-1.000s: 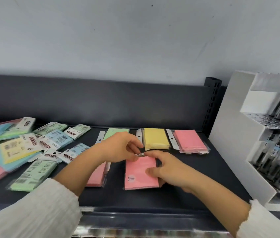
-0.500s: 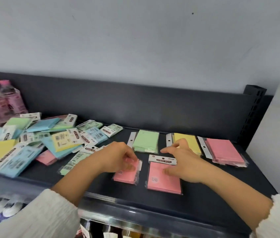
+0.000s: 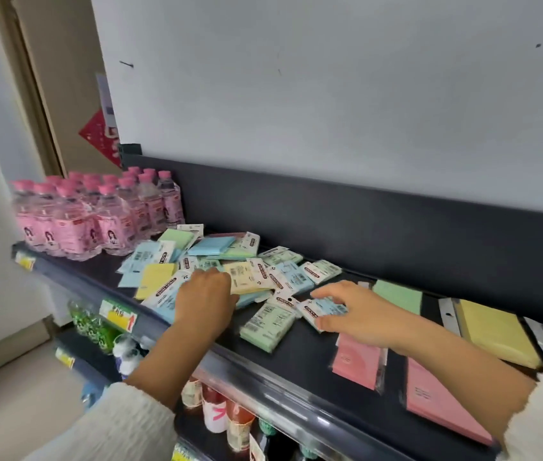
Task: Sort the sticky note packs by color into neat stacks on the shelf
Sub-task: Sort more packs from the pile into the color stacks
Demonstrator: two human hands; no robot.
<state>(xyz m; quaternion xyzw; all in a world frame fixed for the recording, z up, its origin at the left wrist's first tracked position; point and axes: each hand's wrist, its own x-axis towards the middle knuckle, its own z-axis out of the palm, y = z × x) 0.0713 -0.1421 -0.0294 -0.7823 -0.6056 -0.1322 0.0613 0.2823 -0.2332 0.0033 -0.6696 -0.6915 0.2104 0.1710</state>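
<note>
Pink packs (image 3: 358,361) left at the shelf (image 3: 300,364) front, I've swung back to the mixed pile (image 3: 230,251), where my right hand (image 3: 356,314) pinches a blue pack (image 3: 325,308) at its near edge and my left hand (image 3: 205,299) lies on it, grip impossible to tell, so blue probably comes next.

Glossy plastic-wrapped packs (image 3: 265,322); matt shelf (image 3: 300,364)

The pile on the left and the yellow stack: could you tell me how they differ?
The pile mixes blue, green and yellow packs; the yellow stack is one colour. The pile lies askew and overlapping; the yellow stack is squared up. Both sit on the shelf.
</note>
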